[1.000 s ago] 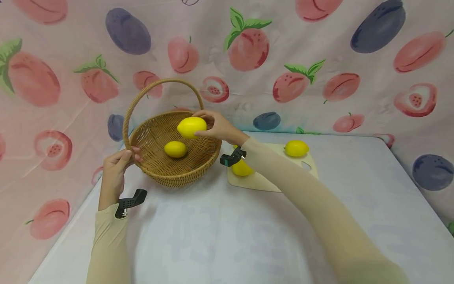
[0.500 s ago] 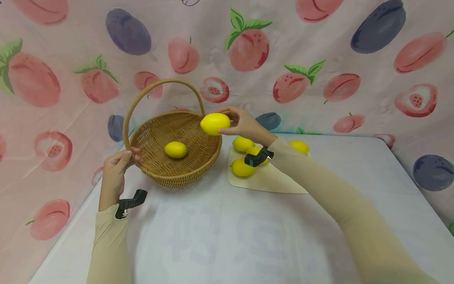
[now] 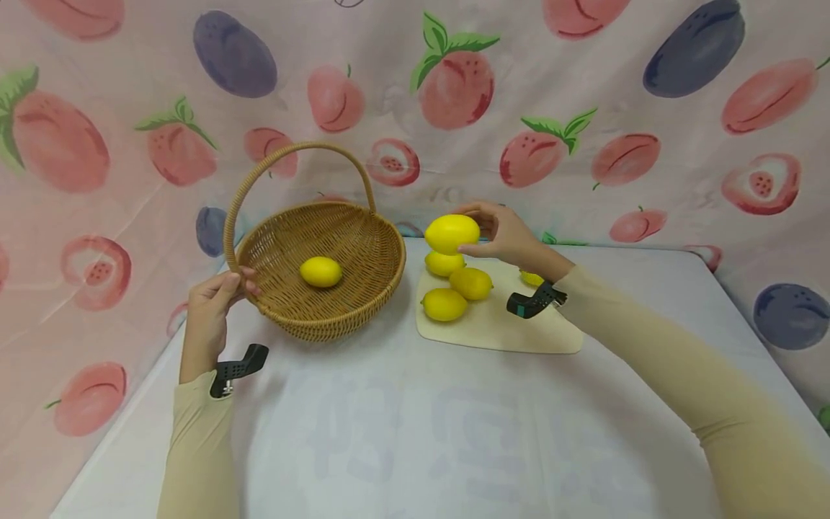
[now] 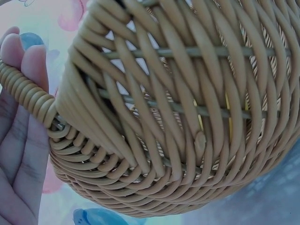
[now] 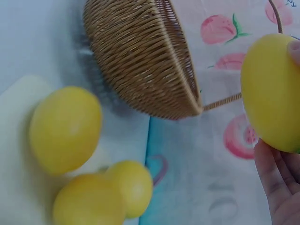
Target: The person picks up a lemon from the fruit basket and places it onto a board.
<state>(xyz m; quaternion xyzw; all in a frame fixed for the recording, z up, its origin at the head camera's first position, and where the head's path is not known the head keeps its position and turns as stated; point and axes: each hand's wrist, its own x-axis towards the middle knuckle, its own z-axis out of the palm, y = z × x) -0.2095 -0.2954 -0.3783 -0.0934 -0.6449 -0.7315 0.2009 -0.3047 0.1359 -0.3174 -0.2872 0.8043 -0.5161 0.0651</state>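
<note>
A wicker basket (image 3: 331, 317) stands at the left with its handle (image 3: 315, 146) upright and one lemon (image 3: 320, 272) lying inside. My left hand (image 3: 210, 310) grips the foot of the handle at the basket's left rim; the left wrist view shows fingers (image 4: 33, 70) behind the wrapped cane. In the air over the back of the cream cutting board (image 3: 499, 335), my right hand (image 3: 502, 234) holds another lemon (image 3: 452, 234) between thumb and fingers. Several lemons lie on the board, among them a front one (image 3: 444, 305) and a darker one (image 3: 472, 284) touching it.
A further lemon (image 3: 532, 278) at the board's right is partly hidden by my right wrist. The table (image 3: 389, 432) has a white cover. Behind it hangs a fruit-printed cloth (image 3: 402, 79), close to the back of the basket.
My right hand has carried the lemon rightward, from over the basket to over the cutting board. The left hand and the basket stay where they were.
</note>
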